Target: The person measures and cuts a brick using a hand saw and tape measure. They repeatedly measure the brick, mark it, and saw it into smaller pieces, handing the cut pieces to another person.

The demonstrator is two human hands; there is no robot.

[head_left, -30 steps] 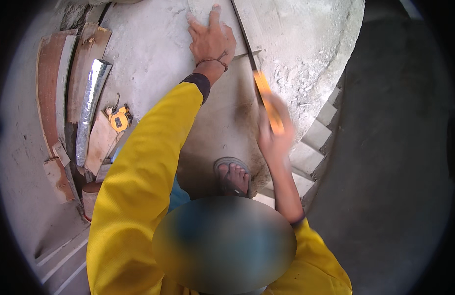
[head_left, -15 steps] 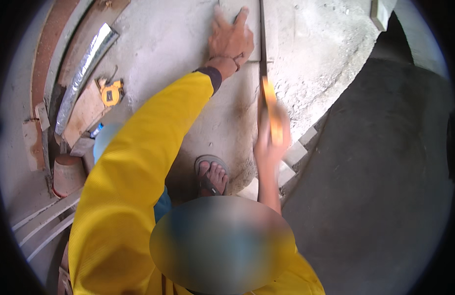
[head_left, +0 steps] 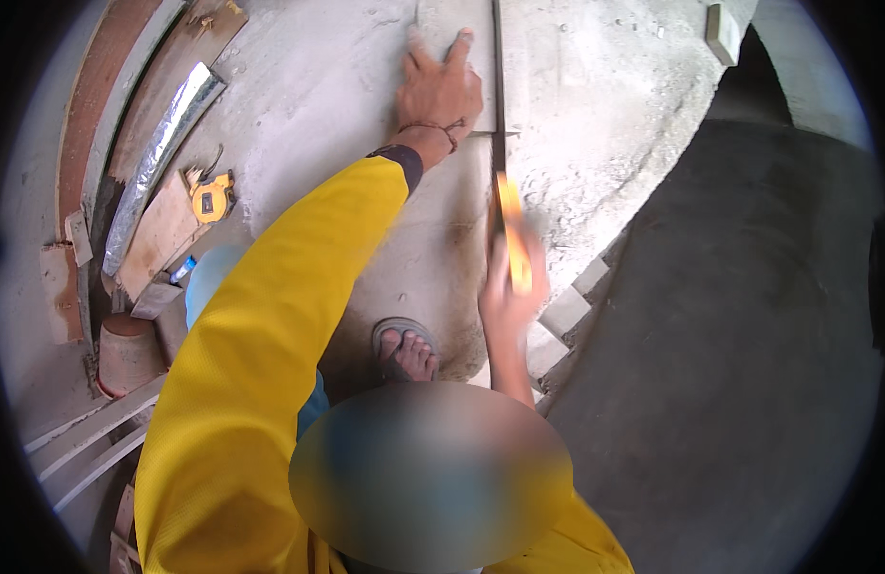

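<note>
My left hand [head_left: 439,103] is palm down on a pale grey flat slab [head_left: 452,158], fingers spread, gripping nothing. A dark cord circles that wrist. Closer to me, my right hand [head_left: 504,301] is closed around a yellow-handled tool [head_left: 510,230], seen nearly edge-on and smeared by motion. I cannot make out its exact kind. It lines up with a long, narrow dark strip [head_left: 500,77] running away from me along the slab's right side. Whether the strip is part of the tool or a separate piece is unclear.
Left lie a yellow tape measure [head_left: 213,197], a foil-covered strip [head_left: 165,163], wooden boards [head_left: 103,105] and an upturned reddish pot [head_left: 129,349]. Rough pale rubble [head_left: 595,143] and loose blocks [head_left: 565,311] border the dark grey floor [head_left: 720,364] on the right. My sandalled foot [head_left: 406,352] stands nearby.
The whole view has shifted slightly, so most things sit lower and farther left. My right hand and the yellow-handled tool have moved slightly toward me and left; my left hand stays on the slab.
</note>
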